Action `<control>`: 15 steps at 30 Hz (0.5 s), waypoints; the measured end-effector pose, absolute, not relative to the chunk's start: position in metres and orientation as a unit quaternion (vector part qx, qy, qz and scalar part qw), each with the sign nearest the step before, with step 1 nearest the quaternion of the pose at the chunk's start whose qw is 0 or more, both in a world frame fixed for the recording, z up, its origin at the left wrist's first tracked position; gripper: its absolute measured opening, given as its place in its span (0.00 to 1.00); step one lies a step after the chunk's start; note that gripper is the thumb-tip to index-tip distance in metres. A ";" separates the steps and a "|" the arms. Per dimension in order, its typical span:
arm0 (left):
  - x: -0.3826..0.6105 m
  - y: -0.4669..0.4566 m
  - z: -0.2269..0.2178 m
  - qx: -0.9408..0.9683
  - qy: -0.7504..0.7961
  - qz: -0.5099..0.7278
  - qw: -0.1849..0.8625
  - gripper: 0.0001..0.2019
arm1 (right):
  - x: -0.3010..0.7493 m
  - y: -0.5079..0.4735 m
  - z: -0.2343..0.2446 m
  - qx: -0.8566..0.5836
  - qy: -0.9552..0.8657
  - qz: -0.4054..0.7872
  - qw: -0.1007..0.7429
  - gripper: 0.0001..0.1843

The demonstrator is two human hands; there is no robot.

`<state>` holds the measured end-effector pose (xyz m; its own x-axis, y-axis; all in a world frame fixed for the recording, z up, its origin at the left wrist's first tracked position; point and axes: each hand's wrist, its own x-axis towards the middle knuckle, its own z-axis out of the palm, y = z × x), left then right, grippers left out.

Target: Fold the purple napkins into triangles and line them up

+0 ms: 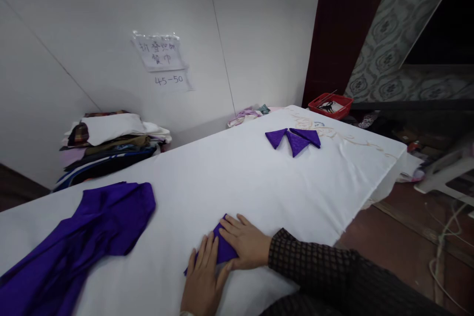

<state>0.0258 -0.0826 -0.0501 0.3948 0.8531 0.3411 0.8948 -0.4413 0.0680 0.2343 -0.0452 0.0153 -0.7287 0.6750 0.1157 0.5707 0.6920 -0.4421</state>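
Observation:
Both palms lie on a folded purple cloth napkin (224, 251) near the table's front edge. My left hand (203, 269) rests flat on its left part with fingers stretched out. On its right side, my right hand (244, 242) presses down with fingers spread. Between them a triangular patch of the napkin shows; the rest is hidden under the hands. Farther back to the right lie several folded purple triangles (298, 142). Loose purple cloth (107, 222) spreads, rumpled, over the left of the table.
A white cloth (207, 173) covers the table. Piled clothes (114, 143) stand behind its left edge, by the wall. A red basket (331, 105) sits at the far end. On the right are a white stool (448, 177) and a cable (440, 242) on the floor.

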 end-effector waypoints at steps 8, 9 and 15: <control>0.016 -0.093 -0.042 -0.830 -0.541 -0.122 0.067 0.31 | 0.235 -0.045 0.016 -0.346 -0.902 0.221 0.137 0.47; 0.015 -0.094 -0.042 -0.827 -0.544 -0.120 0.071 0.31 | 0.235 -0.045 0.017 -0.346 -0.901 0.224 0.136 0.47; 0.012 -0.094 -0.047 -0.821 -0.554 -0.110 0.082 0.28 | 0.235 -0.045 0.021 -0.354 -0.898 0.230 0.127 0.47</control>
